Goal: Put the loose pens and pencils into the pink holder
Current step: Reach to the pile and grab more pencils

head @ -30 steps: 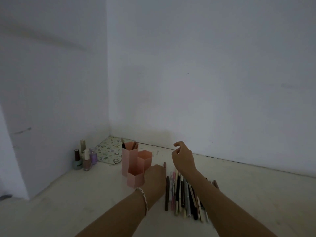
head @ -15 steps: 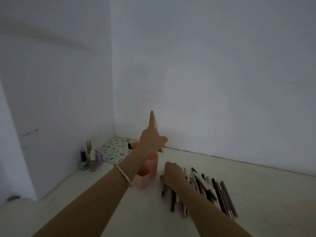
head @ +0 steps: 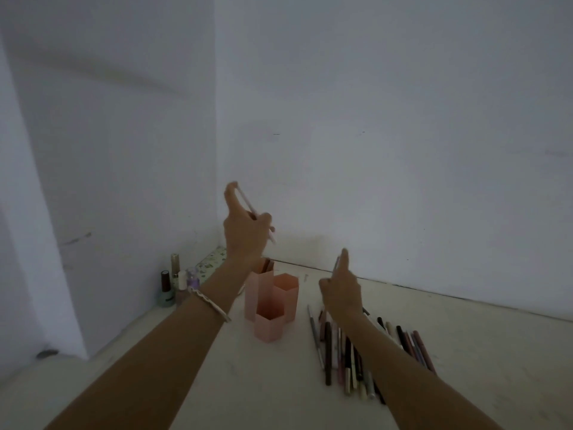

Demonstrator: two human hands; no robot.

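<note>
Left hand [head: 246,232] clamps a pink pen [head: 246,203] above the pink holder [head: 270,301] — right hand [head: 341,293] pinching another; most loose pens [head: 344,352] remain.

We see the holder [head: 270,301] at centre frame on the worktop [head: 217,383], the loose pens and pencils [head: 341,352] lying to its right. Left of it, in the corner, small bottles [head: 173,285] stand before a patterned pad [head: 210,262].
</note>
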